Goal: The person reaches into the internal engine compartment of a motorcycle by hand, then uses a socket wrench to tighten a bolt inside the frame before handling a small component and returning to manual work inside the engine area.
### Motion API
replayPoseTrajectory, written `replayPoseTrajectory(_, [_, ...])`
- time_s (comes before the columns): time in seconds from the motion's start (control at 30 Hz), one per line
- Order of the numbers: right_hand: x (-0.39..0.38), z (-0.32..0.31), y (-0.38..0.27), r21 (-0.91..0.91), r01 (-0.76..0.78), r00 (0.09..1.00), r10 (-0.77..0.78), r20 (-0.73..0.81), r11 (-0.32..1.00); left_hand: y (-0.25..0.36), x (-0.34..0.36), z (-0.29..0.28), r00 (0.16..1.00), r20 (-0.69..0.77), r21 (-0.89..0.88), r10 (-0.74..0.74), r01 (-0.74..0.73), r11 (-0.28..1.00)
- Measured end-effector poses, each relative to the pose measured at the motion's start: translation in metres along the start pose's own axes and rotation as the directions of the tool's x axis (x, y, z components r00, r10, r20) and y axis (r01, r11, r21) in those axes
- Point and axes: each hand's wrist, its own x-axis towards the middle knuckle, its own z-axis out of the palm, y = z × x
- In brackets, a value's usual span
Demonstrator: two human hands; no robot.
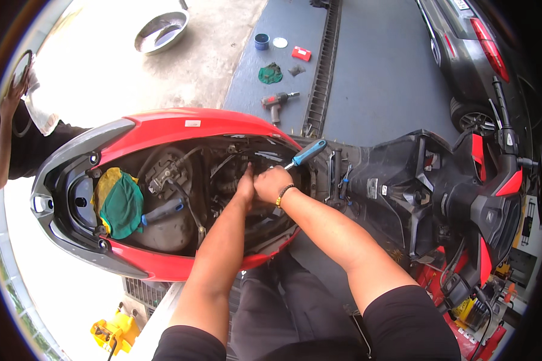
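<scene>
Both my hands are inside the open body of a red scooter point(183, 122), over the engine bay. My right hand point(274, 184), with a bracelet at the wrist, is closed around the metal end of a blue-handled tool point(310, 152); the handle sticks out up and right, and the working end is hidden. Close beside it, my left hand point(246, 188) reaches down among the engine parts. Most of its fingers are out of sight. Left of my hands, a second blue-handled tool point(164, 211) lies in the bay next to a green and yellow cloth point(121, 207).
Wrenches point(333, 175) rest on the scooter's floorboard. Beyond the scooter, an impact wrench point(277, 104), a green rag point(270, 73), a blue tub point(261, 41) and a red box point(301, 53) lie beside a drain grate point(323, 72). A person point(27, 141) stands at left; a parked car point(473, 54) is far right.
</scene>
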Motion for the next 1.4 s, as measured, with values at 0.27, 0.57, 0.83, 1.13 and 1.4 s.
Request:
replayPoseTrajectory(0.27, [-0.002, 0.012, -0.006, 0.001, -0.124, 0.992, 0.124, -0.036, 0.992, -0.003, 0.008, 0.004, 0.980, -0.126, 0.028, 0.155, -0.153, 0.988])
replayPoseTrajectory(0.57, [-0.003, 0.009, -0.012, 0.023, -0.158, 0.987, 0.159, -0.021, 0.987, -0.001, 0.011, -0.002, 0.989, -0.076, 0.033, 0.128, -0.125, 0.992])
replayPoseTrajectory(0.83, [-0.003, -0.058, 0.028, 0.072, 0.047, 0.981, -0.060, 0.183, 0.996, 0.030, -0.016, 0.012, 0.986, 0.027, 0.260, 0.164, -0.166, 0.951])
replayPoseTrajectory(1.13, [0.020, -0.071, 0.057, 0.281, 0.026, 0.950, -0.111, 0.291, 0.959, 0.030, 0.000, 0.009, 0.944, -0.077, 0.131, 0.321, -0.310, 0.942])
replayPoseTrajectory(1.4, [0.018, -0.046, 0.061, 0.290, -0.024, 0.970, -0.047, 0.238, 0.957, 0.013, 0.027, 0.003, 0.892, -0.023, 0.245, 0.452, -0.433, 0.867])
